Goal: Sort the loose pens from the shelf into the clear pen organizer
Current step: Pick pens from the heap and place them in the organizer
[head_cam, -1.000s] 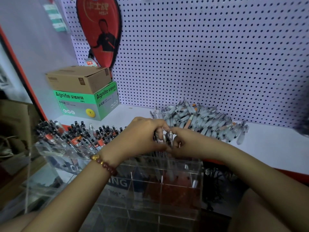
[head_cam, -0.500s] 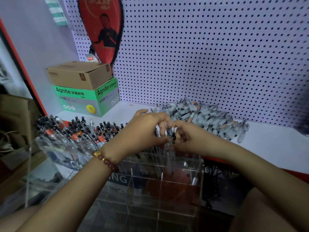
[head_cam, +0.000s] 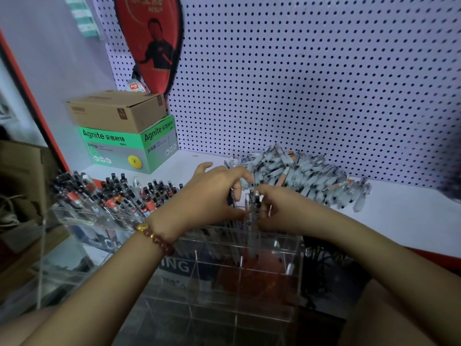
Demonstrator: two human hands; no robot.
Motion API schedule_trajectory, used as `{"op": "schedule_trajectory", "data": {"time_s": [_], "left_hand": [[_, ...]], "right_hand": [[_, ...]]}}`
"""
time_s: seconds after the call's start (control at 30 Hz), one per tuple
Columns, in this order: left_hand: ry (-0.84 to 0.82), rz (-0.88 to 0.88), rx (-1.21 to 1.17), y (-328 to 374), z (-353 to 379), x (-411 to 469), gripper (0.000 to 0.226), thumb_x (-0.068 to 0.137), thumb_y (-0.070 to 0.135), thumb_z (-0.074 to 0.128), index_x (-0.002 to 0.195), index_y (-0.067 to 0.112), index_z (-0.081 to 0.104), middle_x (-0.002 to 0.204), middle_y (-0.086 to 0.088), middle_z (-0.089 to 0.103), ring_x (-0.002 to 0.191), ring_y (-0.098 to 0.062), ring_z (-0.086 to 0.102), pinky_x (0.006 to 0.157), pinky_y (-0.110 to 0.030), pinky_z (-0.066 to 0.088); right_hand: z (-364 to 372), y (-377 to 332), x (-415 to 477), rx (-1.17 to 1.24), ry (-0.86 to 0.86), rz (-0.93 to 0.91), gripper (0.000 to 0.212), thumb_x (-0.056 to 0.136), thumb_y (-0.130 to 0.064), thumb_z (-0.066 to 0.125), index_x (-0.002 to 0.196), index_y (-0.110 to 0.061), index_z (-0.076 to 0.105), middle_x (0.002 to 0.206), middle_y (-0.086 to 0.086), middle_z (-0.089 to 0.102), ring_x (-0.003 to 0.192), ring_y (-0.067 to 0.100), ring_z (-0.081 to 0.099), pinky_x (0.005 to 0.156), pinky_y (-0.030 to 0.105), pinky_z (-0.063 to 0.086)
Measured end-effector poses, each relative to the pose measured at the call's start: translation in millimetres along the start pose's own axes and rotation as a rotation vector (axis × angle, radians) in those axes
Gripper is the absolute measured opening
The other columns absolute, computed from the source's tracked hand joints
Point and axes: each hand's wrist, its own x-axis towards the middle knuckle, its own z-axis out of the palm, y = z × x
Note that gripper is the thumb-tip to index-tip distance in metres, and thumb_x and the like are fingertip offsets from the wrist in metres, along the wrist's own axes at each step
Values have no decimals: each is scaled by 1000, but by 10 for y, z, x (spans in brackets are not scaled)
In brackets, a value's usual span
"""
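Nearest me stands the clear acrylic pen organizer (head_cam: 249,270), a box split by see-through walls into square compartments; the white letters "ING" show through its front cells. Above its rear row my two grips meet. My left grip (head_cam: 212,196), with a bracelet of dark red beads and one gold bead (head_cam: 154,237) on the wrist, is narrow: thumb and curled fingers pinch a small bundle of clear-barrelled pens with dark tips (head_cam: 253,203). One finger sticks out loose toward the back. My right grip (head_cam: 282,211) is also narrow, its fingers curled round the same bundle from the other side, so the two grips touch at the pens. The bundle stands nearly upright, and its lower ends reach down into a rear compartment near the organizer's right side.

To the left, the organizer's rear cells hold crowded black-capped pens with red and orange bands (head_cam: 112,196), leaning away from me. Just beyond my grips, the heap of loose translucent pens (head_cam: 299,176) lies on the white shelf (head_cam: 411,216).

Farther back on the left, a green and grey box printed "Agnite" (head_cam: 129,143) carries a plain brown cardboard box (head_cam: 117,111). A red paddle cover (head_cam: 152,46) hangs on the white pegboard (head_cam: 324,83).
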Motion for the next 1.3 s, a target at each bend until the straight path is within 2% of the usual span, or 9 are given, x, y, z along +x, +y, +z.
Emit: {"op": "schedule_trajectory", "data": {"time_s": [0.17,0.27,0.43,0.6,0.73,0.9,1.07,1.17,1.3], "left_hand": [[8,-13,-57,-22,-45,-18,50,73,52,72,115,41,47,87,19,57,91,0,53,116,-36,12],[24,-21,-200,-63,-135,-28,54,72,76,54,112,40,52,92,21,61,88,-4,59,99,-35,40],[159,-34,-285,-182,-324,-36,14,96,36,51,106,30,59,97,15,64,93,3,57,78,-23,45],[155,-89,-219,-364,-371,-34,15,99,28,48,96,25,63,89,15,67,88,-7,62,80,-38,51],[173,-109,-233,-476,-349,-12,16,98,31,49,90,29,63,84,16,67,84,-5,62,79,-39,52],[237,-128,-240,-581,-378,1,15,97,27,51,87,28,62,81,15,67,81,-4,61,75,-31,50],[368,-133,-223,-671,-418,10,17,97,23,51,87,26,64,77,12,67,75,-5,59,61,-22,41],[378,-158,-233,-737,-413,-1,17,96,22,52,86,26,64,76,12,67,76,-6,61,71,-30,49],[377,-199,-298,-780,-376,11,18,94,17,53,83,27,62,77,13,67,79,-3,64,76,-35,53]], "right_hand": [[-99,-26,-38,54,-14,36,50,71,-45,78,108,-25,51,77,-8,58,63,4,52,57,22,40],[-374,13,-131,215,-107,49,57,66,-49,77,111,-26,51,67,-10,54,55,3,48,55,22,37],[-637,88,227,511,7,-29,17,94,-18,58,110,-17,62,68,-10,55,57,5,49,55,18,43],[-432,123,1064,-13,19,-93,21,95,-12,53,114,-13,64,109,3,66,94,14,59,85,30,48],[-251,250,1705,-588,78,-45,27,94,-19,50,114,-10,66,113,7,67,109,25,58,83,35,49],[-104,291,2120,-783,-70,27,37,94,-42,51,112,-10,59,110,7,60,112,27,47,83,33,37],[-20,292,2290,-642,-28,100,57,88,-47,62,129,-11,45,113,5,62,108,25,55,97,37,35],[-3,279,2315,-624,-40,129,29,88,-41,62,93,-13,55,77,-3,50,85,21,51,102,39,26],[-60,199,2253,-406,42,136,37,83,-22,61,60,-17,32,60,-2,30,57,15,33,83,34,32]]}}
